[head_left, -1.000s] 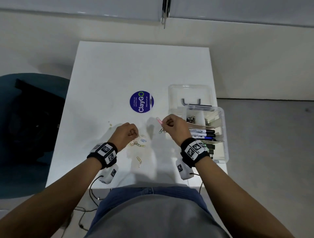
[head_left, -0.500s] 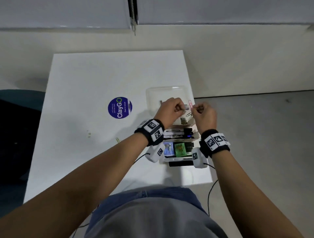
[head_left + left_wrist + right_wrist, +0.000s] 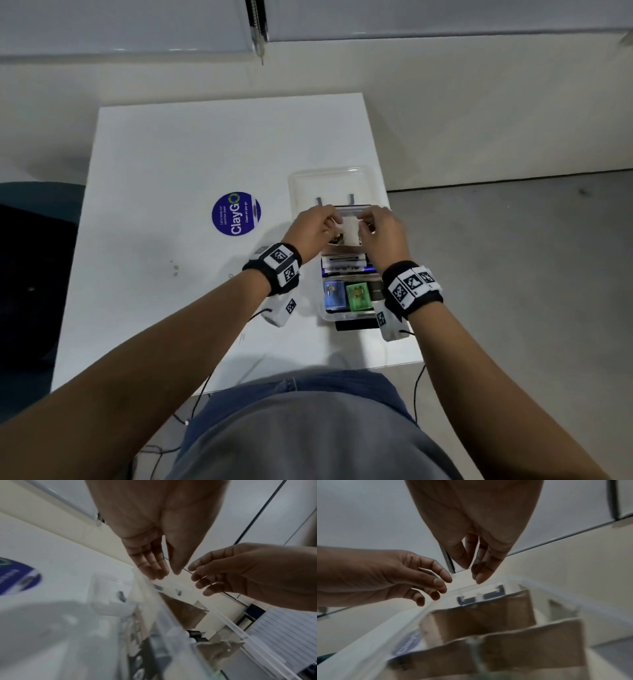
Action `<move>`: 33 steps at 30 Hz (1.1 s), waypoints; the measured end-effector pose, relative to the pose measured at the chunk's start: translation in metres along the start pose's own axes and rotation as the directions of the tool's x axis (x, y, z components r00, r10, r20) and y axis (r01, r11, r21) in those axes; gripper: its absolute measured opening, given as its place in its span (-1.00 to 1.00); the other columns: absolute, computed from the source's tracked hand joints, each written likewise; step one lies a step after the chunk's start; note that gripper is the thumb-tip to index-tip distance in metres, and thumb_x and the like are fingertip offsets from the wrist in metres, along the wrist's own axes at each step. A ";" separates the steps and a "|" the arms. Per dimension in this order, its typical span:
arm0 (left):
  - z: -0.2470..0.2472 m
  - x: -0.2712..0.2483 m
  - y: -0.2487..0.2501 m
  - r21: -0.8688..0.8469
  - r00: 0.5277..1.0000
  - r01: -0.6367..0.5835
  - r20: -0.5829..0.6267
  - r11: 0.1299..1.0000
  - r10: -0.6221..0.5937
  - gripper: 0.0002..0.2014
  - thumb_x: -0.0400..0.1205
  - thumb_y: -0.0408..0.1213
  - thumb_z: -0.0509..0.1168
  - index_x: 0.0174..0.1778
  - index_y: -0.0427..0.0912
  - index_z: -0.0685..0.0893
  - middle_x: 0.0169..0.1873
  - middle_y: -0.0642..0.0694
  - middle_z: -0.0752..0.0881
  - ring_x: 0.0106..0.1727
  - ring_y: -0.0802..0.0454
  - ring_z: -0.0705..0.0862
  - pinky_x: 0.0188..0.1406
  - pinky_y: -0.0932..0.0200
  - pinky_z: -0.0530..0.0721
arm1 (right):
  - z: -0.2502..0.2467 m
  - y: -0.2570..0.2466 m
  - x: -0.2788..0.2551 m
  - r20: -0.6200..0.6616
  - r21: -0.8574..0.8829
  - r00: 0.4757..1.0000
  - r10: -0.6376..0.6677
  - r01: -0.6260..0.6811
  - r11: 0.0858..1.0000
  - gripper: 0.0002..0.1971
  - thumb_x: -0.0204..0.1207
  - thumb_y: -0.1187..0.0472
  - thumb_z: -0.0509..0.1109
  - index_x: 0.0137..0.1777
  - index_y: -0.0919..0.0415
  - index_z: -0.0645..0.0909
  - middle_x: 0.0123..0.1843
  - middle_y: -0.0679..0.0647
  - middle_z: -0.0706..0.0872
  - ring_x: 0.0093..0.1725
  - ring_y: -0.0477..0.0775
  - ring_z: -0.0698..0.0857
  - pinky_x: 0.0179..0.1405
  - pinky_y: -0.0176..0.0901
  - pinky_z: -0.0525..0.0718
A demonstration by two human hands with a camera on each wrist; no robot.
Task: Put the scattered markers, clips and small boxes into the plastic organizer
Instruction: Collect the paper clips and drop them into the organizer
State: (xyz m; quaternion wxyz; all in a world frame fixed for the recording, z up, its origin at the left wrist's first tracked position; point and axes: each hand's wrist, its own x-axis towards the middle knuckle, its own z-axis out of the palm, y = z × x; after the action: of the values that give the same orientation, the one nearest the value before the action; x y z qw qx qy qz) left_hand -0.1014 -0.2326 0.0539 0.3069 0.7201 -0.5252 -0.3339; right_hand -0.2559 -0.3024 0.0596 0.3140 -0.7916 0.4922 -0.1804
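Both hands hover over the far end of a clear plastic organizer point(image 3: 322, 310) standing at the right edge of a smooth white table point(image 3: 191, 154); the left hand point(image 3: 313, 228) and right hand point(image 3: 383, 233) face each other with fingers loosely extended and parted, and the wrist views show nothing pinched in either. The rectangular organizer runs lengthwise away from the person, its transparent lid point(image 3: 334, 185) lying open flat beyond it; brown cardboard dividers point(image 3: 488, 615) split the interior into compartments. In the middle compartment markers point(image 3: 344, 268) lie side by side, their long axes crosswise to the organizer, left to right; in the nearest compartment stand a small blue box point(image 3: 334, 295) and a small green box point(image 3: 358, 296), touching, with a darker item beside them half hidden by the right wristband. A round blue ClayGo sticker point(image 3: 236, 214) sits flat on the table to the organizer's left; black wristbands with square printed tags circle both wrists.
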 end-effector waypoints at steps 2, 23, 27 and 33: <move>-0.018 -0.020 -0.020 -0.001 0.997 0.048 -0.059 0.999 -0.048 -0.93 0.60 -0.32 0.35 -0.03 -0.13 0.68 -0.13 -0.08 0.71 -0.16 0.06 0.65 -0.12 0.24 0.61 | 0.017 -0.023 -0.008 0.065 0.041 0.996 -0.067 0.064 0.997 -0.84 0.57 0.34 0.31 0.09 0.20 0.66 0.06 0.05 0.73 -0.08 -0.07 0.66 -0.05 -0.29 0.61; -0.011 -0.183 -0.172 0.469 0.870 0.353 0.153 0.809 -0.468 -0.70 0.58 -0.28 0.35 0.21 -0.25 0.56 0.16 -0.20 0.63 0.15 -0.21 0.67 -0.02 -0.05 0.62 | 0.218 -0.081 -0.077 0.642 -0.299 0.766 -0.016 0.270 0.915 -0.24 0.43 0.14 0.55 0.54 0.27 0.26 0.42 0.28 0.36 0.36 0.29 0.44 0.23 0.13 0.62; -0.024 -0.195 -0.189 0.419 0.902 0.349 0.092 0.838 -0.422 -0.94 0.60 -0.38 0.28 -0.04 -0.27 0.58 0.01 -0.23 0.62 0.00 -0.23 0.64 -0.19 -0.03 0.55 | 0.230 -0.082 -0.069 0.664 -0.302 0.746 -0.056 0.336 0.892 -0.41 0.46 0.19 0.52 0.44 0.31 0.40 0.37 0.27 0.42 0.32 0.27 0.46 0.20 0.10 0.63; -0.042 -0.192 -0.203 0.257 0.881 0.464 -0.039 0.848 -0.471 -0.82 0.61 -0.43 0.26 0.11 -0.24 0.52 -0.01 -0.23 0.64 -0.04 -0.21 0.62 -0.18 0.05 0.53 | 0.235 -0.082 -0.073 0.707 -0.307 0.702 -0.085 0.413 0.858 -0.78 0.56 0.39 0.30 0.19 0.32 0.54 0.22 0.23 0.54 0.22 0.25 0.54 0.03 0.14 0.68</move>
State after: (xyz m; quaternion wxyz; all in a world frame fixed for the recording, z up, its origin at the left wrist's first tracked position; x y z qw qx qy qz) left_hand 0.0013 0.0085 -0.0518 0.1130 0.8556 -0.3772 -0.3361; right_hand -0.0943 -0.1363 -0.0569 0.2527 -0.9126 0.2577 0.1922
